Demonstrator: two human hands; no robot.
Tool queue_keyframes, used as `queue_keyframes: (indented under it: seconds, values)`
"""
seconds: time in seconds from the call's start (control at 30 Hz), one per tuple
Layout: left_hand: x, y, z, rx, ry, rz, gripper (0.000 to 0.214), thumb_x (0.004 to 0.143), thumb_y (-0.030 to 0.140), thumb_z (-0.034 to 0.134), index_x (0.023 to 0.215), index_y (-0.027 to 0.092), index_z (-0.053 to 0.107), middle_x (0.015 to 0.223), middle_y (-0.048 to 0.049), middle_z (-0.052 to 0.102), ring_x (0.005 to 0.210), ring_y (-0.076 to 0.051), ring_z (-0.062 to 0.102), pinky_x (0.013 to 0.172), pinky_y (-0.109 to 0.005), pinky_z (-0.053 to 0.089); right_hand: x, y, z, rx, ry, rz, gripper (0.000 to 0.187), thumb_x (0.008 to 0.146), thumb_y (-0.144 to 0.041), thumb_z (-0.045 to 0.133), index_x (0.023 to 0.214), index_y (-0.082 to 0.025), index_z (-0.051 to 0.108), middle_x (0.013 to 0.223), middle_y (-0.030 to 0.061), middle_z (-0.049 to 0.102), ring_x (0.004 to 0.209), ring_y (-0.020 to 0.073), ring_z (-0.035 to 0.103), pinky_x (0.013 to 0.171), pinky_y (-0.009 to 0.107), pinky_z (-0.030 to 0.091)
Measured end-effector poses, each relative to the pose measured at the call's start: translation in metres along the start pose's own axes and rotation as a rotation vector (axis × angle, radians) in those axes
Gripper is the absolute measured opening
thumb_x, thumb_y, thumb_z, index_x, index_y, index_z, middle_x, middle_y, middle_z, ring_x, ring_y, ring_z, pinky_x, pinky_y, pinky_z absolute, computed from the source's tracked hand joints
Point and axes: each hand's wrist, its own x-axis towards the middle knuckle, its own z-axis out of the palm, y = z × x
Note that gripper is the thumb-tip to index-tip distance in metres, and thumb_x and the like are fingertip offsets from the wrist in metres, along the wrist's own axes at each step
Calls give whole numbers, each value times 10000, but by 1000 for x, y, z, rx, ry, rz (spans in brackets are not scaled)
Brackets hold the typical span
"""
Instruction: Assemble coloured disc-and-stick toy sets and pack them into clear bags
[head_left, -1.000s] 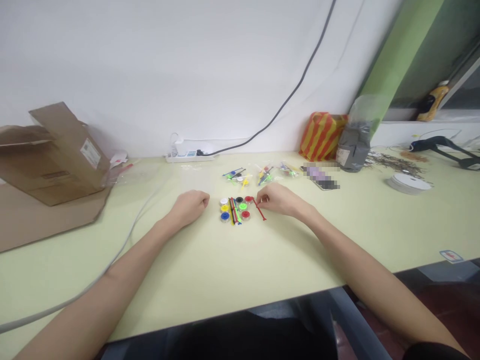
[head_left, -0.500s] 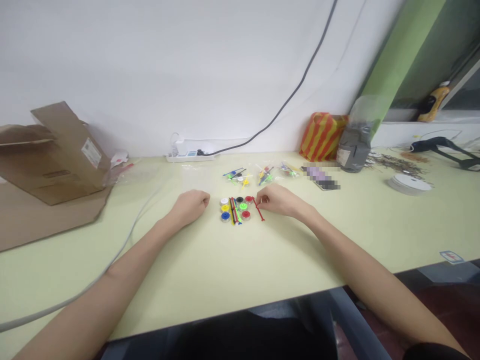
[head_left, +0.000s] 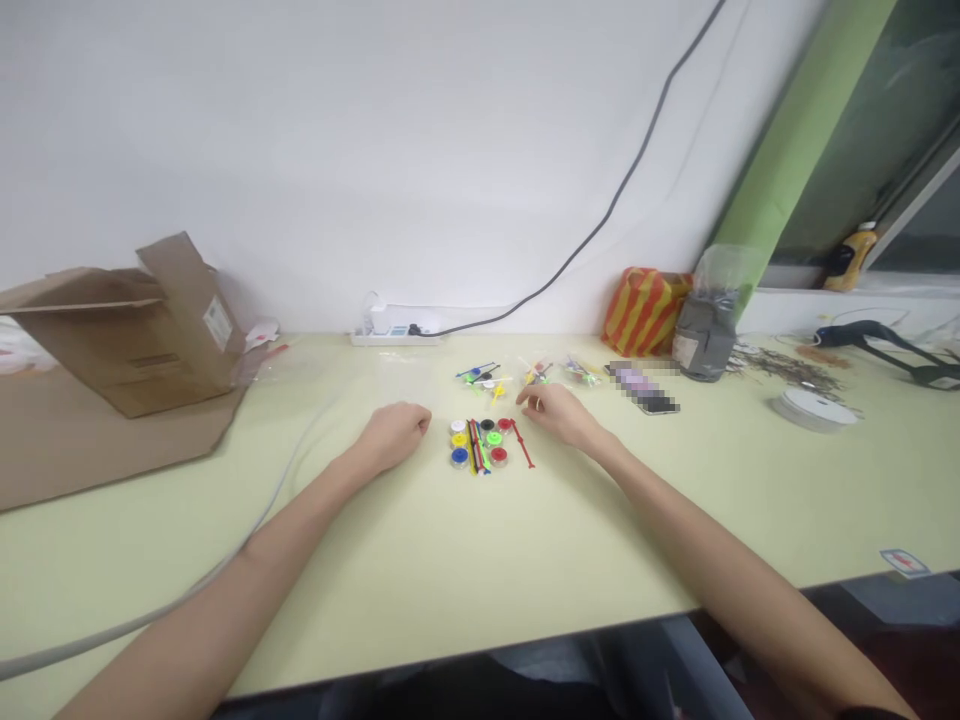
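Several small round discs lie in two columns on the table, among them a blue disc (head_left: 460, 457), a yellow disc (head_left: 459, 440) and a green disc (head_left: 493, 439). Between the columns is a bundle of thin coloured plastic sticks (head_left: 477, 447). A single red stick (head_left: 526, 446) lies just right of them. My left hand (head_left: 396, 436) rests on the table left of the discs, fingers curled closed with nothing visible in them. Above the red stick hovers my right hand (head_left: 556, 412), thumb and fingers apart and holding nothing. Its fingertips are near the clear bags of coloured parts (head_left: 538, 372).
Another bag of parts (head_left: 484, 378) lies behind the discs. A cardboard box (head_left: 161, 350) and a grey cable (head_left: 262, 510) are at left. A power strip (head_left: 394, 339) sits by the wall. At right are a phone (head_left: 643, 388), a striped bag (head_left: 641, 312) and a white reel (head_left: 816, 408).
My right hand has let go of the red stick, which now lies beside the discs, and has moved away toward the bags. The left hand stays beside the discs. The camera view has shifted slightly.
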Motion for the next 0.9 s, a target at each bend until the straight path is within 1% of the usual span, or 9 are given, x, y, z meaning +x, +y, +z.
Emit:
queue_keyframes:
  seconds: [0.07, 0.17, 0.33, 0.47, 0.63, 0.7, 0.77, 0.83, 0.9]
  values:
    - [-1, 1, -1, -1, 7, -3, 219, 769, 79, 404, 652, 202, 542, 745, -74, 650, 735, -227, 578, 609, -327, 263, 14, 2, 5, -12, 71, 6, 322, 890, -109, 554, 1177, -187, 677, 976, 49, 686, 832, 156, 613, 735, 248, 401]
    - [-3, 1, -1, -3, 14, -6, 224, 773, 72, 411, 654, 202, 549, 753, -72, 656, 744, -225, 586, 616, -321, 278, 37, 3, 8, -43, 119, -83, 297, 921, -129, 560, 1189, -189, 675, 1104, 79, 649, 909, 168, 617, 793, 263, 415]
    - [-3, -1, 1, -17, 21, 1, 222, 777, 68, 414, 655, 200, 544, 751, -70, 653, 728, -223, 579, 614, -319, 281, 64, 0, 7, -139, 19, -321, 248, 920, -67, 543, 1067, -169, 715, 1121, 106, 662, 1085, 205, 580, 892, 284, 388]
    - [-3, -1, 3, -33, 38, 8, 215, 772, 64, 417, 640, 198, 522, 727, -67, 639, 721, -225, 579, 600, -318, 262, 69, -5, 7, -250, -58, -393, 147, 884, -69, 614, 948, -156, 715, 1022, 107, 702, 1047, 229, 565, 895, 316, 361]
    - [-5, 4, 4, -72, 112, -53, 235, 779, 65, 409, 649, 198, 552, 707, -68, 636, 706, -232, 592, 606, -319, 296, 62, -10, 5, -252, 3, -422, 106, 927, -123, 585, 899, -164, 679, 957, 104, 697, 998, 233, 553, 855, 322, 343]
    - [-8, 8, 1, -92, 162, -85, 259, 804, 68, 389, 722, 202, 594, 735, -58, 650, 730, -226, 605, 633, -318, 334, 56, -16, 3, -208, 58, -413, 122, 940, -122, 559, 892, -174, 658, 935, 90, 691, 974, 229, 549, 849, 323, 342]
    - [-11, 14, -3, -170, 267, -59, 287, 870, 98, 364, 888, 207, 629, 824, -45, 671, 770, -209, 615, 683, -313, 383, 46, -24, 0, -126, 140, -393, 135, 956, -127, 529, 898, -185, 636, 930, 78, 683, 960, 226, 547, 852, 326, 347]
    - [-15, 24, -7, -305, 405, 73, 281, 951, 185, 368, 1108, 206, 600, 960, -47, 670, 830, -192, 619, 762, -310, 431, 31, -36, -1, 14, 240, -354, 125, 974, -156, 506, 913, -194, 608, 935, 68, 674, 938, 216, 552, 851, 325, 363]
    - [-19, 37, -8, -389, 476, 254, 316, 985, 295, 432, 1274, 206, 522, 1077, -66, 636, 951, -199, 610, 866, -329, 450, 14, -48, -1, 194, 307, -314, 98, 984, -200, 497, 927, -202, 577, 916, 50, 660, 889, 199, 564, 828, 314, 387]
